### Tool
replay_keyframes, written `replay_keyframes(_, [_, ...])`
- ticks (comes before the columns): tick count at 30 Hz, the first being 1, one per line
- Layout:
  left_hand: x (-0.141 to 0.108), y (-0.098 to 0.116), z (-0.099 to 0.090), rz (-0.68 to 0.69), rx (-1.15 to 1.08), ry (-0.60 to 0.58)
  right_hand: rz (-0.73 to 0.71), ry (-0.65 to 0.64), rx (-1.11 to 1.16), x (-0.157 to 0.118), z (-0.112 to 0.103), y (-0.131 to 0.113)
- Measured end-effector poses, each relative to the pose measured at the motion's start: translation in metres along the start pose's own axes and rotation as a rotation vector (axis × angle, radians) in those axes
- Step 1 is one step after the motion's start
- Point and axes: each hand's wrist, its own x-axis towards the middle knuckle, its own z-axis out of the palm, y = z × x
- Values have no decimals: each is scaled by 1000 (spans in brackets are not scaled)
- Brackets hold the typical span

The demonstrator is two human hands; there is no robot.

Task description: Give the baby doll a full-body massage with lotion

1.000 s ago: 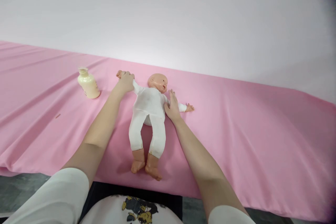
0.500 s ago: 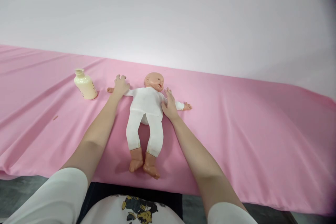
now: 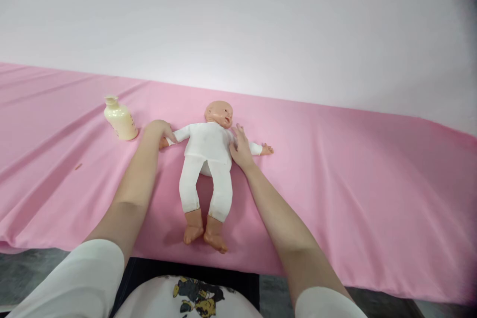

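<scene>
A baby doll [image 3: 208, 144] in a white top and trousers lies on its back on the pink cloth, its head turned to the right and its feet towards me. Its arms are spread out to both sides. My left hand [image 3: 160, 130] is curled over the doll's forearm close to its wrist, fingers bent down around the sleeve end. Against the doll's other shoulder and side rests my right hand [image 3: 242, 149], fingers stretched out and thumb apart by the chest. Under this palm part of the doll's upper arm is hidden.
A cream-coloured pump bottle [image 3: 121, 119] stands left of my left hand. The pink cloth [image 3: 335, 184] has folds and hangs at the front edge. A small brownish sliver [image 3: 78, 166] lies on it at the left. Behind rises a white surface [image 3: 223, 25].
My left hand has moved outward along the doll's arm, from the upper forearm to near the wrist, and its fingers have curled down. My right hand has stayed in place.
</scene>
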Motion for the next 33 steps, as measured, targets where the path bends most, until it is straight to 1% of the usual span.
replay_keyframes(2, [-5, 7, -2, -157, 33, -177, -14, 8, -5, 0, 0, 1])
replay_keyframes(3, [-8, 10, -3, -209, 23, -231, -22, 13, -7, 0, 1, 2])
replay_keyframes(5, [-12, 15, -4, -242, 8, -263, -35, 17, -6, -1, 1, 3])
replay_keyframes(6, [-13, 15, -5, -239, 10, -247, -39, 18, -4, -1, 1, 4])
replay_keyframes(9, [-19, 14, -12, -176, 23, -135, -42, 19, 5, -1, 1, 4])
replay_keyframes(11, [-24, 11, -18, -105, -13, -91, -41, 23, 16, 0, 0, 1])
replay_keyframes(14, [-38, 10, -28, 39, -99, -21, -52, 49, 55, 1, -2, -9])
replay_keyframes(16, [-49, 14, -30, 125, -148, 75, -85, 71, 103, 2, -4, -19])
replay_keyframes(18, [-59, 23, -28, 226, -190, 213, -132, 85, 167, 2, -5, -31])
replay_keyframes(21, [-58, 44, -14, 465, -230, 465, -140, 76, 300, 3, -4, -50])
replay_keyframes(22, [-53, 51, -6, 549, -274, 513, -115, 63, 346, 4, -3, -56])
replay_keyframes(24, [-38, 67, 12, 674, -354, 572, -41, 28, 431, 10, 1, -68])
replay_keyframes(27, [-12, 86, 48, 850, -357, 616, 67, 8, 534, 27, 12, -85])
replay_keyframes(30, [8, 95, 82, 863, -370, 669, 142, 70, 546, 45, 27, -93])
replay_keyframes(32, [17, 96, 97, 868, -292, 679, 162, 131, 522, 50, 36, -93])
replay_keyframes(33, [20, 95, 102, 846, -255, 694, 154, 162, 504, 50, 39, -92])
